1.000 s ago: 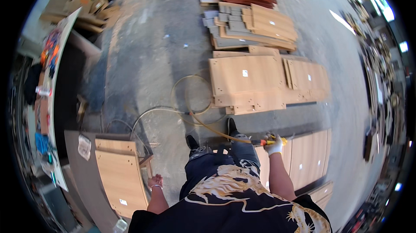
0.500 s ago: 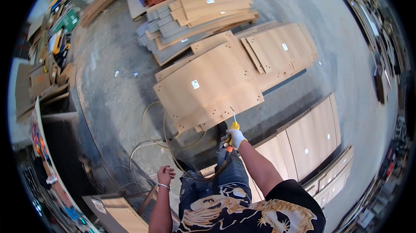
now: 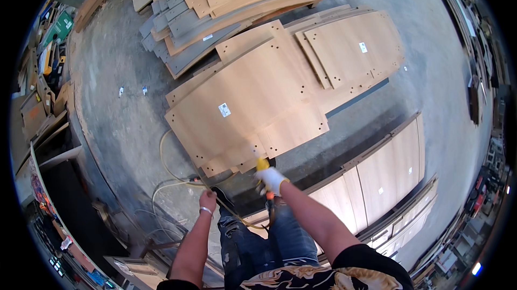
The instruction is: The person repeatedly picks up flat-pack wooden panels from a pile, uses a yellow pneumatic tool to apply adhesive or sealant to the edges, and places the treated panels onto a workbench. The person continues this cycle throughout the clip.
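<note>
A white glove covers my right hand [image 3: 273,180], which is closed round a yellow air blow gun [image 3: 262,164]. Its nozzle end is blurred over the near edge of a wooden panel [image 3: 242,96]. From the gun's orange fitting [image 3: 270,195] a yellowish air hose [image 3: 167,163] loops down past my legs and leftward over the floor. My bare left hand [image 3: 208,200], with a band at the wrist, is beside the hose with its fingers curled in. Whether those fingers grip the hose is hidden.
More panels [image 3: 358,47] overlap on the right of the pile. Grey and wood-coloured boards [image 3: 199,18] are stacked beyond. Light panels [image 3: 377,177] stand at my right. A dark open-topped bin [image 3: 81,198] and scrap [image 3: 40,112] line the left. My shoe [image 3: 222,195] is close to the hose.
The blow gun and my right hand have shifted left, along the panel's near edge. My left hand has risen toward the hose and its fingers have curled in. The view has shifted.
</note>
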The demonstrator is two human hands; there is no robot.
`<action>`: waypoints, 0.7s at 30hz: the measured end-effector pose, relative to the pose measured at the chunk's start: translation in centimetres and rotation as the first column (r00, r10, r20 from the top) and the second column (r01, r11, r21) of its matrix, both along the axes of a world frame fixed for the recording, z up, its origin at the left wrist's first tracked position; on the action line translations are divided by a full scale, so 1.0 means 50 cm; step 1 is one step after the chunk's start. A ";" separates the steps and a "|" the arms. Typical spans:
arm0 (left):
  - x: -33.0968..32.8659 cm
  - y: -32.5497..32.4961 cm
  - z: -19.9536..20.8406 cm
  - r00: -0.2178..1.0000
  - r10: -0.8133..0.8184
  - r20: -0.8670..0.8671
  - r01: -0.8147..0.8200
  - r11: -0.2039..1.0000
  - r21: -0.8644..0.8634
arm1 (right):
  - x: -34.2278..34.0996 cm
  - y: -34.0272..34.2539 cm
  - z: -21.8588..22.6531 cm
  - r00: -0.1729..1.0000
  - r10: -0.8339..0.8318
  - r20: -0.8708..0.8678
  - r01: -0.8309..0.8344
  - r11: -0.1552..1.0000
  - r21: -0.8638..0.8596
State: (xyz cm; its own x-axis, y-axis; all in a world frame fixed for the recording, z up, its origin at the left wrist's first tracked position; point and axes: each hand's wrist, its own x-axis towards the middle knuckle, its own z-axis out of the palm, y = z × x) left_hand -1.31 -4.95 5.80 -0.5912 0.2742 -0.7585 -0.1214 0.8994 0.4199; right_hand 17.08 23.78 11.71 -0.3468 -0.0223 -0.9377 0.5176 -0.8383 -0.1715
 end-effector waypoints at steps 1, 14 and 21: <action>-0.028 0.054 -0.038 0.992 -0.063 -0.111 0.062 0.998 -0.007 | -0.011 -0.052 -0.004 0.992 0.123 0.030 -0.122 0.992 -0.016; -0.273 0.216 -0.289 0.925 0.062 -0.375 -0.090 0.994 -0.058 | -0.007 -0.094 -0.141 0.941 -0.196 0.276 0.155 0.975 0.161; -0.378 0.070 -0.347 0.943 0.221 -0.248 -0.164 0.959 0.229 | -0.064 -0.117 -0.124 0.967 -0.122 0.225 0.080 0.979 0.186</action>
State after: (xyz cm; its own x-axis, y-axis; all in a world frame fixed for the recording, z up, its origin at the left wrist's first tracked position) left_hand -20.22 -1.43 -11.55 -0.8217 0.2657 -0.5042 -0.1409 0.7625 0.6314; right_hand 13.86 17.94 5.52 -0.1089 0.1718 -0.9791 0.4750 -0.8562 -0.2031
